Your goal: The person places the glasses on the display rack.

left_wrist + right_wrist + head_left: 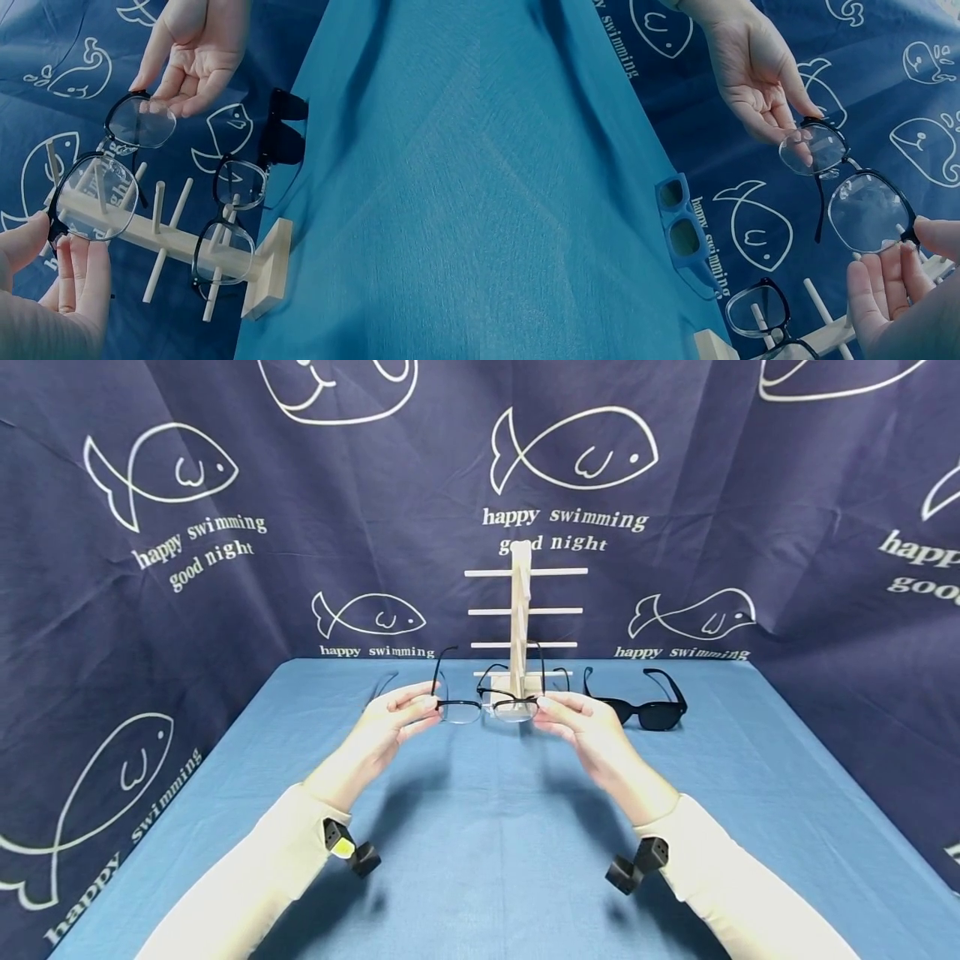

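Note:
Both hands hold one pair of black half-rim eyeglasses up in front of the wooden rack, lenses toward me, temples unfolded and pointing away. My left hand pinches the left end of the frame between thumb and fingers. At the opposite end, my right hand pinches the other hinge corner the same way. Behind them, a second pair of dark-rimmed clear glasses hangs on the lowest peg of the rack. In the head view the held pair partly covers it.
Black sunglasses with open temples lie on the blue tablecloth right of the rack. Blue-framed sunglasses lie left of it, mostly behind my left hand in the head view. A dark fish-print curtain hangs behind the table.

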Tool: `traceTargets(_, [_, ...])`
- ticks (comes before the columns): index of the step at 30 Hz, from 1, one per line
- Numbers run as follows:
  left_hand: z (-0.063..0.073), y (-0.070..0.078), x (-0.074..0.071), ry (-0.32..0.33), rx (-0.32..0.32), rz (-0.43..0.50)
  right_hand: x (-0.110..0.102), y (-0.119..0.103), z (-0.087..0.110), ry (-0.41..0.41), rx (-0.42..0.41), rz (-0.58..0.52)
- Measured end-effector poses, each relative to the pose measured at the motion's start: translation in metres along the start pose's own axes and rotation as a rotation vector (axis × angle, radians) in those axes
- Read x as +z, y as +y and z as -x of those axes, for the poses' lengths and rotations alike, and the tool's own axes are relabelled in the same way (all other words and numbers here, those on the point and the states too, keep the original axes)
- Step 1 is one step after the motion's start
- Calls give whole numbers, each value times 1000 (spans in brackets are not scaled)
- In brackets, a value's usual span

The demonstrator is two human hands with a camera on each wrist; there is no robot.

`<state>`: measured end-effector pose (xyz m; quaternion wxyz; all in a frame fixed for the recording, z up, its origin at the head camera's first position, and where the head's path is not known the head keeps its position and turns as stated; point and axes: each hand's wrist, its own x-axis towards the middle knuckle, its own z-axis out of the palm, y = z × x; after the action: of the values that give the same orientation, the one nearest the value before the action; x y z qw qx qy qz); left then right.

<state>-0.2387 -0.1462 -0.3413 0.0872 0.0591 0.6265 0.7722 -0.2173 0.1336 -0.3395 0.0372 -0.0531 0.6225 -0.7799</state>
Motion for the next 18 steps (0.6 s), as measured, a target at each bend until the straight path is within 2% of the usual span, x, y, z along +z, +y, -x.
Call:
traceTargets(7, [-4, -1, 7, 8, 4, -5, -2, 3, -2, 52, -16, -38])
traceTargets(18, [-11, -2, 14, 23, -15, 29, -6, 7, -6, 89, -42, -45])
